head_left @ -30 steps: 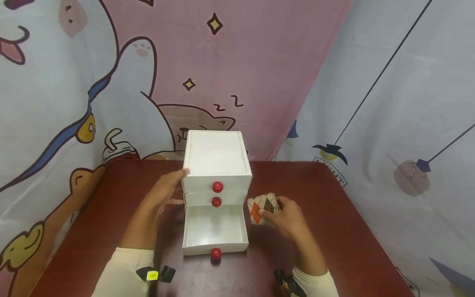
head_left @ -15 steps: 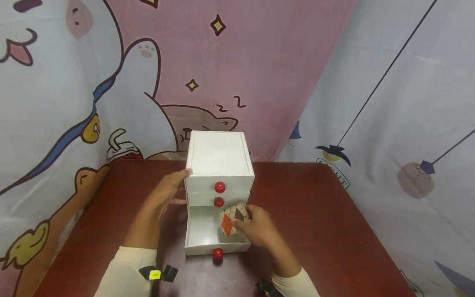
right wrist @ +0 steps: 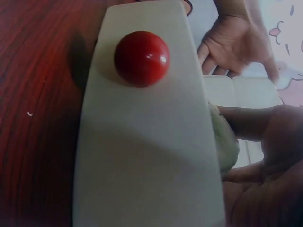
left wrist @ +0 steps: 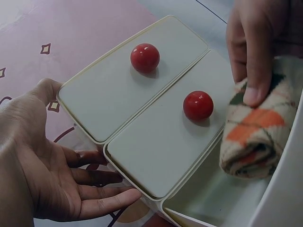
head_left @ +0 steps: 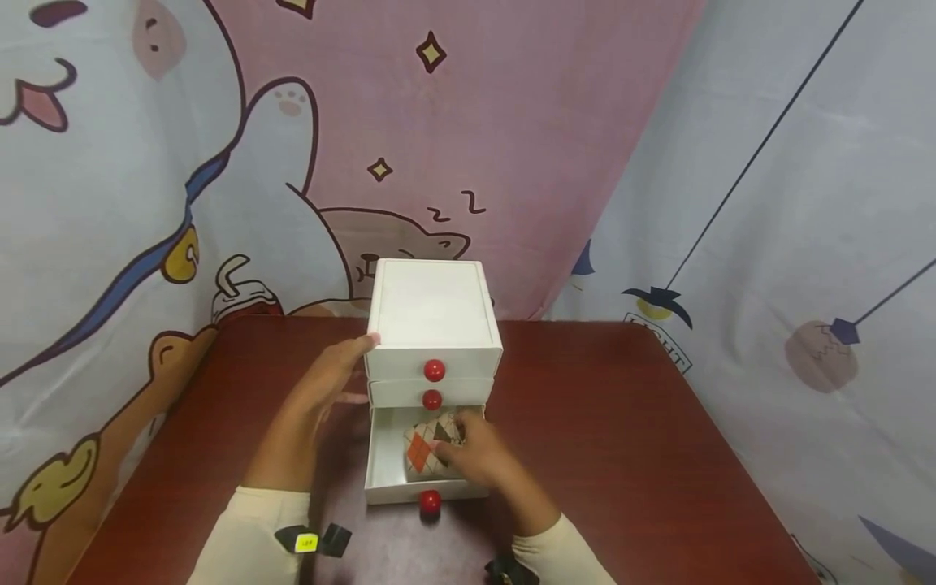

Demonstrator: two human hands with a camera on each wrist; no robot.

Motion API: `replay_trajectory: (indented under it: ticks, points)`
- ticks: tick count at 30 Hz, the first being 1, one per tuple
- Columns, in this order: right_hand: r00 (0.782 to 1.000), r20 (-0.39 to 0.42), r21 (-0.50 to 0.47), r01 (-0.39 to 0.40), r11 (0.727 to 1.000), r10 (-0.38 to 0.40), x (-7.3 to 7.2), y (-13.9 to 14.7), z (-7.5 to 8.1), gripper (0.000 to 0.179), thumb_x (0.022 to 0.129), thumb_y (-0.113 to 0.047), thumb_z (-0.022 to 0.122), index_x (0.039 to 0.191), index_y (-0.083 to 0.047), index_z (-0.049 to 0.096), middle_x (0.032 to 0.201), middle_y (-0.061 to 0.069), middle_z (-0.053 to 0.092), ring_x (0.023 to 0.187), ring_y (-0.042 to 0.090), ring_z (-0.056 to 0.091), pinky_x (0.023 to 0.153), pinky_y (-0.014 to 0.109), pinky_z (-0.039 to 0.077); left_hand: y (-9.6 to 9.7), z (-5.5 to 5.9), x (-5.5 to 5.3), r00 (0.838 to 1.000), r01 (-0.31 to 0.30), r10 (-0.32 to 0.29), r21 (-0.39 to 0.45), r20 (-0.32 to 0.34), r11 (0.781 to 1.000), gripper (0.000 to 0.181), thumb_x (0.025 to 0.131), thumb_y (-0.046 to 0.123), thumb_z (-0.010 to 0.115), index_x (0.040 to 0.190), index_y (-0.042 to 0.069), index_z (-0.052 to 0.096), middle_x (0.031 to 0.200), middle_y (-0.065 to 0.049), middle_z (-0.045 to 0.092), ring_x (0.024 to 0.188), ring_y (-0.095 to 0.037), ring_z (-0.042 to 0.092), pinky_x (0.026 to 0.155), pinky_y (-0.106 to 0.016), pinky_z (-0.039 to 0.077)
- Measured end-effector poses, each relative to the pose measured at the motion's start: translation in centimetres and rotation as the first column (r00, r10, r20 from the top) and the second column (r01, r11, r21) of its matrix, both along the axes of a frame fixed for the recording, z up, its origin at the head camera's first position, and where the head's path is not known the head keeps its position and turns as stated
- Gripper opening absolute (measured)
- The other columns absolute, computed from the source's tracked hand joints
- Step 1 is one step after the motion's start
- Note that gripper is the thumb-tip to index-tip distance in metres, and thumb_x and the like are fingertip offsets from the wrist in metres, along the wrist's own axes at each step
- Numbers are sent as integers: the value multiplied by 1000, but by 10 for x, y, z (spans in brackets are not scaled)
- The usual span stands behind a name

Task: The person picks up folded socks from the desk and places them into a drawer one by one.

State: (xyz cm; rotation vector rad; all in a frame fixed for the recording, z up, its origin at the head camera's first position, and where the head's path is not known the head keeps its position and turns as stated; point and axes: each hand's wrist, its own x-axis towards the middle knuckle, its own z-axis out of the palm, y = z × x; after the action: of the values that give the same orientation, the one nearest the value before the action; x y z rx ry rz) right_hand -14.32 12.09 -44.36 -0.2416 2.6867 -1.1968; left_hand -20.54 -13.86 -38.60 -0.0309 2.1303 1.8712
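A white drawer box [head_left: 435, 305] with red ball knobs stands on the table, its bottom drawer [head_left: 386, 459] pulled out. My right hand [head_left: 478, 452] pinches a rolled argyle sock [head_left: 418, 455], beige with orange and dark green diamonds, inside that drawer. In the left wrist view the sock [left wrist: 255, 130] shows its coiled end, thumb on top. The drawer front [right wrist: 151, 142] hides much of the sock in the right wrist view. My left hand [head_left: 329, 378] rests against the box's left side, thumb at the upper front corner, other fingers extended.
The box's upper two drawers are pushed in, with a top knob [head_left: 435, 370] and a middle knob [head_left: 432, 400]. The bottom drawer's knob [head_left: 430, 503] juts toward me. Behind the dark red table [head_left: 600, 422] hangs a cartoon-printed cloth [head_left: 526, 146].
My right hand has carried the rolled sock leftward from beside the box into the pulled-out bottom drawer. The left hand keeps its place on the box. The head view has shifted slightly.
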Motion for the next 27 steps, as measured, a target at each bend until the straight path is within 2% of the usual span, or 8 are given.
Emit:
replay_trajectory:
  ticks: [4, 7, 9, 11, 13, 19, 24, 27]
  points:
    - [1000, 9, -5, -10, 1000, 10, -3, -6, -4, 39, 95, -19, 79, 118, 8, 64, 105, 18, 69, 96, 29, 62, 83, 46, 57, 0, -2, 0, 1000, 3, -3, 0, 1, 1000, 84, 110, 57, 51, 168, -2, 33, 176, -27, 31, 160, -55, 35, 106, -66, 60]
    - [1000, -4, -15, 0, 1000, 0, -3, -10, -7, 43, 96, -15, 78, 126, 11, 61, 117, 25, 70, 108, 37, 67, 96, 56, 59, 0, -3, -1, 1000, 0, 0, 0, 8, 1000, 83, 109, 57, 51, 167, -1, 35, 176, -26, 32, 160, -54, 36, 107, -65, 60]
    - [1000, -9, -21, 10, 1000, -11, -3, -13, -10, 48, 96, -14, 77, 132, 12, 58, 127, 30, 68, 119, 43, 67, 105, 63, 57, 0, -3, -1, 1000, -1, 1, -1, 11, 1000, 83, 109, 58, 51, 167, 0, 36, 176, -25, 33, 160, -53, 37, 108, -64, 60]
    - [1000, -11, -23, 19, 1000, -19, -4, -16, -12, 51, 96, -13, 77, 135, 12, 56, 133, 32, 66, 125, 47, 65, 109, 66, 55, 0, -3, -1, 1000, -2, 2, 0, 15, 1000, 83, 109, 58, 51, 166, 0, 37, 175, -25, 34, 160, -52, 38, 108, -64, 59]
    - [1000, -14, -14, 25, 1000, -26, -5, -18, -14, 52, 96, -12, 77, 136, 12, 54, 133, 33, 66, 125, 47, 66, 109, 67, 55, 0, -3, -1, 1000, -4, 4, -1, 18, 1000, 83, 109, 58, 51, 166, 0, 37, 174, -25, 36, 159, -52, 39, 109, -65, 59]
    - [999, -35, 111, 40, 993, -36, -6, -22, -16, 32, 96, -10, 76, 118, 8, 61, 107, 24, 70, 98, 36, 66, 88, 57, 60, 1, -1, 0, 1000, -5, 5, 0, 21, 1000, 83, 109, 57, 51, 168, 0, 35, 175, -25, 35, 160, -52, 38, 108, -65, 59]
    - [996, -58, 173, 80, 982, -71, -2, -24, -11, 36, 97, -15, 78, 120, 7, 61, 110, 28, 72, 107, 43, 72, 94, 62, 61, 0, 0, 1, 1000, -6, 6, 2, 14, 1000, 84, 109, 57, 51, 168, -1, 34, 176, -25, 32, 159, -52, 39, 108, -66, 59]
    - [987, -126, 174, 118, 978, -97, 5, -22, -7, 40, 95, -19, 82, 121, 7, 63, 112, 28, 73, 110, 46, 72, 93, 62, 62, 0, 0, 0, 1000, -3, 3, -2, 12, 1000, 85, 109, 58, 50, 168, -1, 34, 177, -25, 32, 159, -51, 39, 107, -65, 60]
